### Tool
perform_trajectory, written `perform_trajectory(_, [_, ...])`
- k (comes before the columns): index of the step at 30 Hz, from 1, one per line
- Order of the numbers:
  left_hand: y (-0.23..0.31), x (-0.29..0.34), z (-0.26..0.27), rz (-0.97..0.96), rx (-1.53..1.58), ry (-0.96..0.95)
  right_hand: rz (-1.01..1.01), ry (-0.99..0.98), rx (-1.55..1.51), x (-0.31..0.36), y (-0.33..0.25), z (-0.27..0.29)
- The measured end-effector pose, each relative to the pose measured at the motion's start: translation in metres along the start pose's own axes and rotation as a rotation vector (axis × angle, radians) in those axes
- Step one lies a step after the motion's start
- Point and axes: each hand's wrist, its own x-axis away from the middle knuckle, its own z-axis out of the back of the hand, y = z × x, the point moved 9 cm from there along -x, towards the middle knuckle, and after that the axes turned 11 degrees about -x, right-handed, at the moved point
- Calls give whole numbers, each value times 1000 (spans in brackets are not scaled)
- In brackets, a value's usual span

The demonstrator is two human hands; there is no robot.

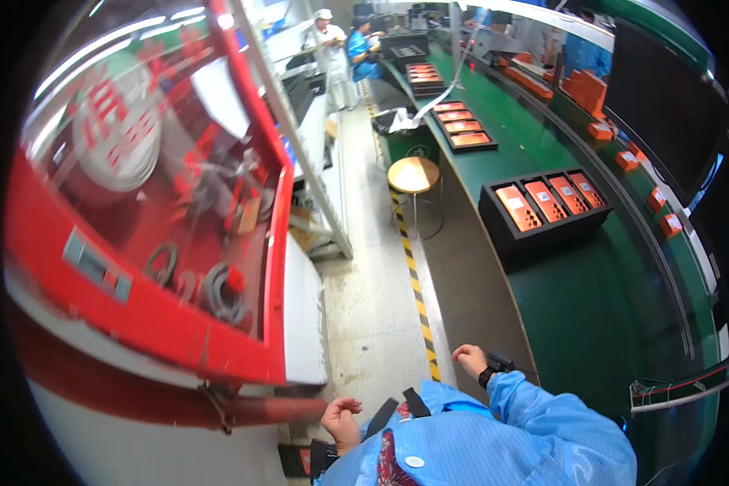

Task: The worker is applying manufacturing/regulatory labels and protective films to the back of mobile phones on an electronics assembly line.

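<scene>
Factory aisle, long green desk (pixel 591 308) on the right carrying a black tray (pixel 543 212); both hands, left (pixel 342 421) and right (pixel 470 360), loosely curled, holding nothing.

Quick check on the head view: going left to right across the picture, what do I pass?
Red-framed machine window → left hand → round stool → right hand → black tray of orange parts → green conveyor belt → dark screen.
</scene>
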Motion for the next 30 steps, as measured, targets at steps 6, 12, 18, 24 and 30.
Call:
perform_trajectory(6, [32,-109,-81,35,-50,-202,-17,58,-391,-44,-42,-32])
perform_trajectory(12, [32,-217,-124,39,-61,-149,-96,170,-582,-130,-98,-4])
perform_trajectory(18, [-47,-318,-86,171,-118,40,-147,215,-513,-212,-148,23])
perform_trajectory(24, [-34,-390,-184,320,-184,-1,-50,145,-644,-333,-188,22])
perform_trajectory(30, [43,-437,-332,125,-85,-127,105,151,-695,-456,-265,14])
